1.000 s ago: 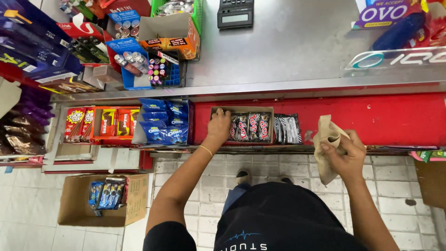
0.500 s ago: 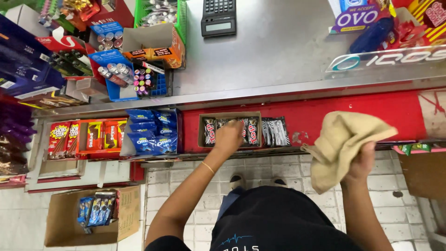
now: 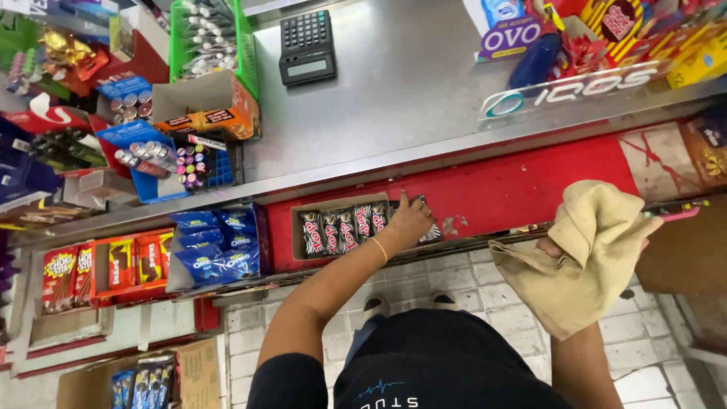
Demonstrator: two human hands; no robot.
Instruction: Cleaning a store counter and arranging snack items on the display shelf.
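Snack cartons (image 3: 113, 265) at the left end of the red shelf (image 3: 530, 189), flat orange-and-red card, tipped face-up for easy reading. Just beside them, glossy blue biscuit packs (image 3: 216, 250), crinkled foil stacked in a leaning pile against the next box. Above, on the steel table (image 3: 394, 98), brushed metal, dull and scuffed; near its left edge a green plastic basket (image 3: 212, 38) with slotted walls and a blue tray of small capped tubes (image 3: 151, 159), kept upright by their compartments. Black calculator (image 3: 307, 47) toward the table's far edge, lying flat, keys up.

Further right, an open brown cardboard tray (image 3: 341, 231) on the shelf, front wall cut low, holding dark chocolate bars (image 3: 333, 231) on edge in a tight row, shiny wrappers side by side. Left hand (image 3: 409, 221) resting on the right end of that row, fingers (image 3: 403, 203) curled down over the bars, covering the last few; whether pinching one or only pressing, cannot tell.

Right of that, a bare stretch of red shelf, paint chipped and smudged. Right hand (image 3: 564, 254) near the shelf's right end, fingers closed on a beige cloth (image 3: 583, 265), soft, creased fabric bunched above the fist and hanging loose below, clear of the shelf.
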